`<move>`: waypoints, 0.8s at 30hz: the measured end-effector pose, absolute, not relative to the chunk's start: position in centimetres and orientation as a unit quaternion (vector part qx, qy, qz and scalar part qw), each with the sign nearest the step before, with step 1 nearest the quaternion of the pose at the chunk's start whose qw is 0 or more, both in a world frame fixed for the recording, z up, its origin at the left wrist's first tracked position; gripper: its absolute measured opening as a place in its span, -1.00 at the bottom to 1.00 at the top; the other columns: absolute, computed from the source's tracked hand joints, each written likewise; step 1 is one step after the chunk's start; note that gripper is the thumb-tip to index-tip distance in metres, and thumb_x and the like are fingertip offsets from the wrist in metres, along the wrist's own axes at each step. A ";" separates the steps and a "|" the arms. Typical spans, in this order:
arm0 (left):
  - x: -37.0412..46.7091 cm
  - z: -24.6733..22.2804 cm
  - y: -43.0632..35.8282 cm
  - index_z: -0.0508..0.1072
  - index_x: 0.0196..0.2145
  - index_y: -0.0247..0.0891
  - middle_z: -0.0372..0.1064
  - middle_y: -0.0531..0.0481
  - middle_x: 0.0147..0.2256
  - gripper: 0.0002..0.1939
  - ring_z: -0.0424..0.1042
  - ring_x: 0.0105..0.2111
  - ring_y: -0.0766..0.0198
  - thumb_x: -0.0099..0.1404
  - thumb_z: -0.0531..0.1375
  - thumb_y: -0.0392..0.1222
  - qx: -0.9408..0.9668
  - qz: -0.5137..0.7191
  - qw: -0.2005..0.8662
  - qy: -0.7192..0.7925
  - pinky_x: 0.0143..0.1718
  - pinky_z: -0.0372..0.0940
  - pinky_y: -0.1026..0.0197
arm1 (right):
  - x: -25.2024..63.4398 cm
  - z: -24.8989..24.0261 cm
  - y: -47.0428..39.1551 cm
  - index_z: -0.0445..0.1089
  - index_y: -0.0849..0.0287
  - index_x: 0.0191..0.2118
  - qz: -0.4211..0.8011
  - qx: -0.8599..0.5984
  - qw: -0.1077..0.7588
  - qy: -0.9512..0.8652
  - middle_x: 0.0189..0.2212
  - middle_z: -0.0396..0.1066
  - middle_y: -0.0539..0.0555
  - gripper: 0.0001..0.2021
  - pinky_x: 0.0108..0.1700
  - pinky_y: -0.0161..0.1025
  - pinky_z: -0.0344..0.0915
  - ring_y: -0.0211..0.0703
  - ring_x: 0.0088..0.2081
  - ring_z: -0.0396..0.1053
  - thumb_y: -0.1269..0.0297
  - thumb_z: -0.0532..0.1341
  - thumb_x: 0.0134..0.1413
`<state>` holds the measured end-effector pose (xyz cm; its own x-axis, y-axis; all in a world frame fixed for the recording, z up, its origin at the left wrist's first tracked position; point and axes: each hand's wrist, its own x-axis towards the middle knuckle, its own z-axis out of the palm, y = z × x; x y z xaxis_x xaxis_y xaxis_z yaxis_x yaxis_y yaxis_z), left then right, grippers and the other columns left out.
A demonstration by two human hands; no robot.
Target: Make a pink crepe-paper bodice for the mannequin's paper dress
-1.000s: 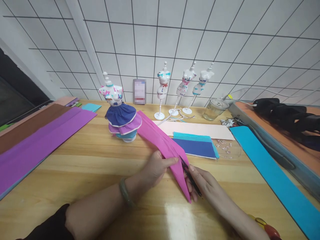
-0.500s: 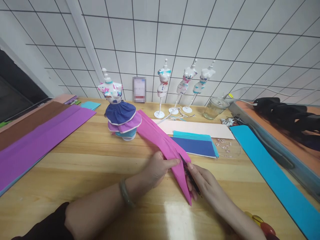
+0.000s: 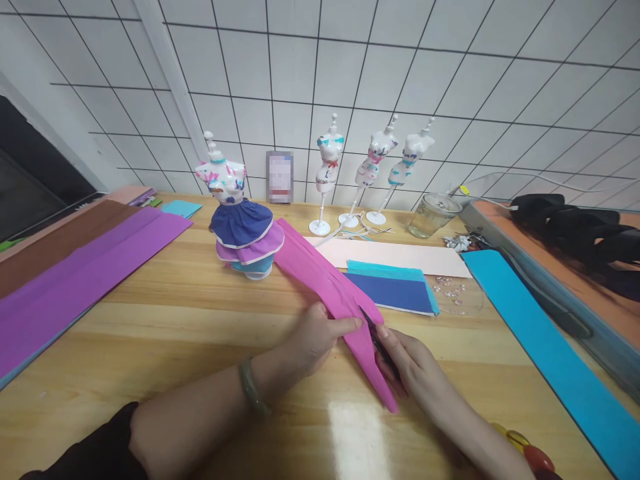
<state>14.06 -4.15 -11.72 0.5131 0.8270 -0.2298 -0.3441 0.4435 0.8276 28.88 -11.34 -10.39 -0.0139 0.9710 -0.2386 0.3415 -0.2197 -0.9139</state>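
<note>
A long strip of pink paper (image 3: 307, 265) runs diagonally from beside the dressed mannequin toward me. My left hand (image 3: 320, 337) pinches its near part, thumb on top. My right hand (image 3: 410, 360) is closed round dark scissors (image 3: 385, 352), whose blades lie in a slit along the strip. The near end of the pink strip hangs between my hands, curled to a point. At the left, the small mannequin (image 3: 223, 180) wears a layered skirt (image 3: 243, 223) in dark blue, purple and light blue.
Behind stand three bare mannequins (image 3: 330, 160), a phone (image 3: 279, 177) and a glass (image 3: 433, 215). Purple paper (image 3: 95, 280) lies left. Right are blue paper (image 3: 540, 340), a dark blue piece (image 3: 390, 292), pale pink paper (image 3: 395, 257) and a grey bin (image 3: 565, 313).
The near tip of the pink strip has swung slightly right and looks rounder. The right hand and scissors have shifted slightly; the left hand keeps its hold.
</note>
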 end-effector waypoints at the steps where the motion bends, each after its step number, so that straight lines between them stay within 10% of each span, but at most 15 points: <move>1: 14.1 -11.7 -4.2 0.49 -0.28 -0.37 0.48 -0.14 -0.29 -0.72 0.43 -0.21 0.07 -0.02 0.34 -0.32 0.369 0.373 0.789 0.320 -0.10 0.27 0.03 | 28.9 -10.4 -11.3 0.07 0.10 -0.60 0.475 -0.621 0.330 -0.529 -0.74 0.08 -0.10 -0.47 -0.53 -0.27 -0.03 -0.29 -0.64 0.03 -0.19 -0.10 0.23; 24: 14.1 -11.7 -4.3 0.50 -0.26 -0.36 0.49 -0.12 -0.27 -0.69 0.44 -0.20 0.10 -0.02 0.37 -0.33 0.347 0.387 0.808 0.279 -0.06 0.26 0.03 | 28.6 -9.9 -11.1 0.06 0.09 -0.60 0.478 -0.628 0.336 -0.514 -0.73 0.04 -0.11 -0.46 -0.56 -0.27 -0.07 -0.30 -0.66 -0.03 -0.27 -0.05 0.14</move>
